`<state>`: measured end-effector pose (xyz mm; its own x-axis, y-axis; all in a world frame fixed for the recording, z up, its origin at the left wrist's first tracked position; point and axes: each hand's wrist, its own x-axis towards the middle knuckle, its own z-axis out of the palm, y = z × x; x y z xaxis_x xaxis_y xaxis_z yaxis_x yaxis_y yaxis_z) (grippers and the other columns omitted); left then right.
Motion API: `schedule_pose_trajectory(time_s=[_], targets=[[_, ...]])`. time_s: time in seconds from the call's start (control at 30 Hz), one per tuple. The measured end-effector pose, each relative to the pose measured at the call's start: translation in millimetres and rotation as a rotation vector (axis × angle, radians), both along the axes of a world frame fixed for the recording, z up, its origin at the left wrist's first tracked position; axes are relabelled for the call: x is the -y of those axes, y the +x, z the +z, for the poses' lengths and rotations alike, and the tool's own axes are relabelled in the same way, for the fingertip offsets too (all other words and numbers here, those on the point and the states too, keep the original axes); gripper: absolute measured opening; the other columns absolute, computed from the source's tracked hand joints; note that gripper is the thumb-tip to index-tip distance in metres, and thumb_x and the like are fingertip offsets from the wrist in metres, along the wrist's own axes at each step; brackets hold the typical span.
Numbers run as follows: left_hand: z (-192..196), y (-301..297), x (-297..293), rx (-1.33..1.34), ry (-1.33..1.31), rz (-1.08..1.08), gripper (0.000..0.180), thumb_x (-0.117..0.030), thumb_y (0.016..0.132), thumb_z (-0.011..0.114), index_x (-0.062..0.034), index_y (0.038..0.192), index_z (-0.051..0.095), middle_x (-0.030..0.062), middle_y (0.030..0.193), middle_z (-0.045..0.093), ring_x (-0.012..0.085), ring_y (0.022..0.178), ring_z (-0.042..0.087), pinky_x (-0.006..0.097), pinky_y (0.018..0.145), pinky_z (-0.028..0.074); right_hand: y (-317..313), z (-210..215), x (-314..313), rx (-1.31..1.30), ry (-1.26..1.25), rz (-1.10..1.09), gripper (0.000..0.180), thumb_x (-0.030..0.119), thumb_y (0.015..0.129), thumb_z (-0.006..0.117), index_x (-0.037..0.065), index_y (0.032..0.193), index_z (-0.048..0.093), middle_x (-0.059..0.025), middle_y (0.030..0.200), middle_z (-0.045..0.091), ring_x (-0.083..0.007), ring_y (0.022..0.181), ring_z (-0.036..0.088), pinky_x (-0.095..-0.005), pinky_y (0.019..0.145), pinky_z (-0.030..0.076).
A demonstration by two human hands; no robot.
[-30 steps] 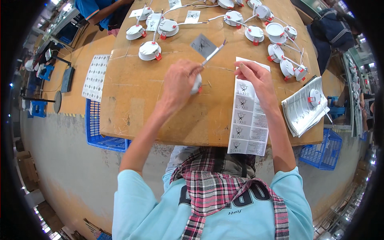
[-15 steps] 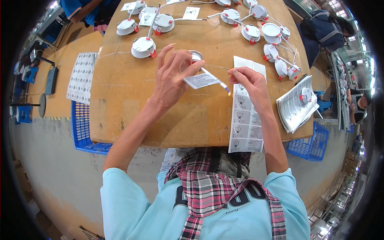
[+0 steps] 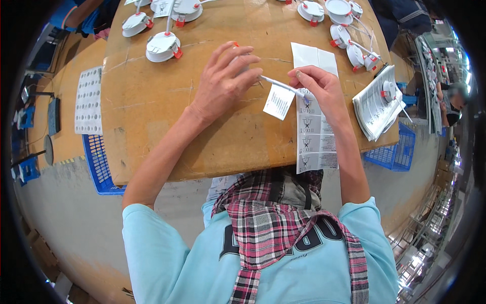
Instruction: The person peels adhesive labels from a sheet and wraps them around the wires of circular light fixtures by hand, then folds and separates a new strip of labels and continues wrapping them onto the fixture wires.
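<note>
My left hand [image 3: 223, 81] rests over a round white lamp fitting on the brown table [image 3: 152, 111], hiding most of it. A white cable [image 3: 281, 85] runs from that fitting to my right hand [image 3: 319, 88], which pinches the cable's end. A small white label [image 3: 278, 101] hangs from the cable between my hands. Under my right hand lies a long white sheet of labels [image 3: 314, 131], reaching over the table's near edge.
Several round white lamp fittings with orange clips [image 3: 162, 46] stand along the far side. A stack of white leaflets [image 3: 377, 104] lies at the right edge. A dotted white sheet [image 3: 88, 99] lies on the left table; blue crates [image 3: 98, 162] stand beside it.
My left hand has settled over the fitting. The cable with its label now stretches between both hands, and the view has shifted closer over the table.
</note>
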<state>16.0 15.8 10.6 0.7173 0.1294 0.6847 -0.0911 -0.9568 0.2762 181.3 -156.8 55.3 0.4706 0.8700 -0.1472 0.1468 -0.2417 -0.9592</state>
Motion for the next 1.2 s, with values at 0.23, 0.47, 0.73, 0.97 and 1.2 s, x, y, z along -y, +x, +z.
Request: schedule_pose_trajectory(time_s=[0.23, 0.47, 0.73, 0.97, 1.2], targets=[[16, 9, 1, 0.043, -0.070, 0.139, 0.011, -0.012, 0.072, 0.075, -0.0108, 0.082, 0.071, 0.0003, 0.080, 0.063, 0.0191, 0.085, 0.058, 0.037, 0.087, 0.041, 1, 1, 8, -0.011, 0.036, -0.059, 0.021, 0.011, 0.094, 0.056, -0.006, 0.103, 0.065, -0.0088, 0.091, 0.068, -0.0128, 0.084, 0.064, -0.0247, 0.078, 0.051], [32, -1, 8, -0.210, -0.170, 0.342, 0.008, -0.017, 0.075, 0.072, -0.0091, 0.076, 0.069, 0.0005, 0.069, 0.063, 0.0187, 0.073, 0.055, 0.033, 0.074, 0.040, -15, 14, 15, -0.110, 0.015, -0.050, 0.024, 0.012, 0.090, 0.061, -0.004, 0.108, 0.064, -0.0087, 0.095, 0.067, -0.0125, 0.086, 0.064, -0.0245, 0.079, 0.050], [41, -19, 28, -0.364, -0.228, 0.478, 0.014, -0.017, 0.076, 0.068, -0.0067, 0.069, 0.061, 0.0033, 0.067, 0.062, 0.0206, 0.069, 0.054, 0.034, 0.067, 0.040, -32, 10, 3, -0.111, -0.009, 0.025, 0.025, 0.014, 0.086, 0.065, -0.004, 0.104, 0.065, -0.0072, 0.090, 0.066, -0.0113, 0.082, 0.061, -0.0248, 0.078, 0.049], [44, -34, 46, -0.412, -0.262, 0.550, 0.017, -0.018, 0.076, 0.068, -0.0053, 0.067, 0.060, 0.0053, 0.065, 0.061, 0.0220, 0.067, 0.055, 0.036, 0.064, 0.041, -39, 7, 3, -0.174, 0.028, 0.051, 0.026, 0.017, 0.086, 0.065, -0.006, 0.100, 0.065, -0.0080, 0.088, 0.066, -0.0115, 0.082, 0.061, -0.0246, 0.076, 0.050], [50, -36, 50, -0.485, -0.282, 0.584, 0.018, -0.021, 0.078, 0.067, -0.0055, 0.069, 0.062, 0.0072, 0.067, 0.062, 0.0231, 0.068, 0.057, 0.037, 0.061, 0.043, -40, 4, 3, -0.175, 0.029, 0.062, 0.022, 0.015, 0.087, 0.063, -0.005, 0.097, 0.065, -0.0094, 0.087, 0.067, -0.0127, 0.082, 0.064, -0.0255, 0.076, 0.052]])
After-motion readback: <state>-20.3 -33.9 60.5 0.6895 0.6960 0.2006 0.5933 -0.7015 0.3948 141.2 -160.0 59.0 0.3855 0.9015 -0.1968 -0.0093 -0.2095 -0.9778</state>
